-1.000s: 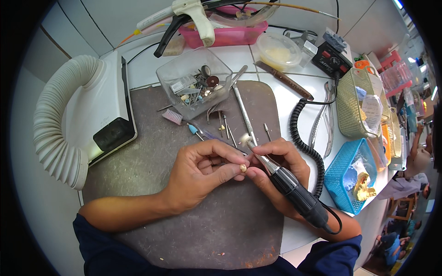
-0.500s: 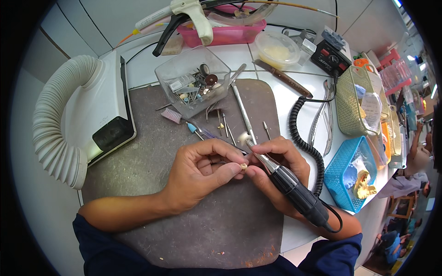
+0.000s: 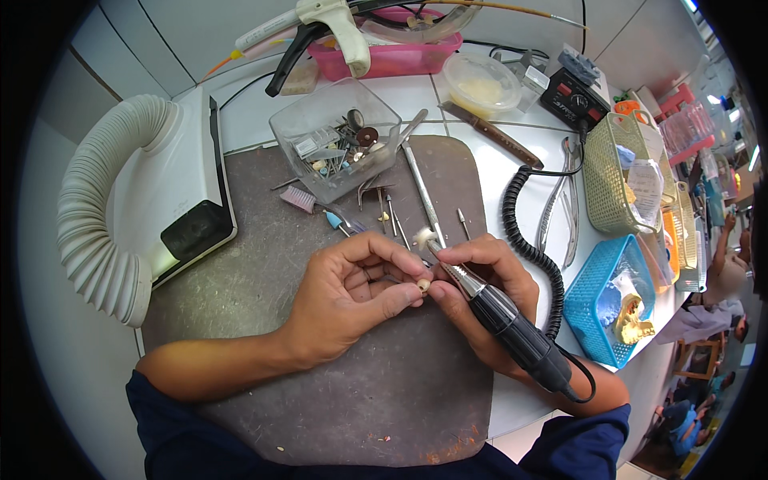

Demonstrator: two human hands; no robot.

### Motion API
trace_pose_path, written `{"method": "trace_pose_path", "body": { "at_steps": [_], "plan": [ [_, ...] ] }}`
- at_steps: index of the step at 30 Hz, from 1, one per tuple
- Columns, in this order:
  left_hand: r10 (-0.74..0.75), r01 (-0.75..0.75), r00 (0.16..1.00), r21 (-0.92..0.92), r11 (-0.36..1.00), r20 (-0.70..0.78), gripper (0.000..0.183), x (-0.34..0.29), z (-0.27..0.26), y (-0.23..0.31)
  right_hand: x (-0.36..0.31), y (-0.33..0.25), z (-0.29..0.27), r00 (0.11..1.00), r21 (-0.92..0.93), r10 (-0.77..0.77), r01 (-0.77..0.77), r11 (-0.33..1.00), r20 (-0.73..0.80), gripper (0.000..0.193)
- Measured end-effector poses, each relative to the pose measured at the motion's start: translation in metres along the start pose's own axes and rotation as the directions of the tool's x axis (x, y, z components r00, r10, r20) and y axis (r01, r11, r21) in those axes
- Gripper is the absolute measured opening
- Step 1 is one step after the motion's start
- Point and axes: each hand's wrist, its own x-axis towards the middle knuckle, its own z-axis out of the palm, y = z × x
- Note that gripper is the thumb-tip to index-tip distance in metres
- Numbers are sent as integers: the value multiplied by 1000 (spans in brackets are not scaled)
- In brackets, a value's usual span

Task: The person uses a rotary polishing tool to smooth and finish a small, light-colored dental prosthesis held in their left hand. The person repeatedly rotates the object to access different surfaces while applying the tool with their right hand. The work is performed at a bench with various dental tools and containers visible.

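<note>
Dark navy-blue fabric top (image 3: 240,460) at counter's (image 3: 509,406) near edge. Left sleeve (image 3: 172,420): same navy, creased, ends near elbow. Right sleeve (image 3: 580,440) matches. Forearms (image 3: 224,368), left hand (image 3: 352,292), right hand (image 3: 492,292) bare.

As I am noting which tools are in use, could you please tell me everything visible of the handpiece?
The handpiece has a slim, black cylindrical body and a tapered, silvery, metal-looking nose. A fuzzy whitish tip shows at its upper-left end; a black cord leaves its lower-right end. It is held slantwise in the right hand, the nose between thumb and fingers, crossing the mat's right edge in this view. Whether it is running cannot be told.
</note>
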Motion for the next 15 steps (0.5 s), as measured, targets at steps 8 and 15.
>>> {"method": "trace_pose_path", "body": {
  "at_steps": [8,15],
  "plan": [
    [-49,49,999,53,997,7,15,0,2,3,0,-1,0,1000,-45,-4,4,999,-2,29],
    [-40,40,999,65,997,-3,13,-1,4,5,0,-2,-1,1000,-61,-14,13,998,-13,29]
  ]
}}
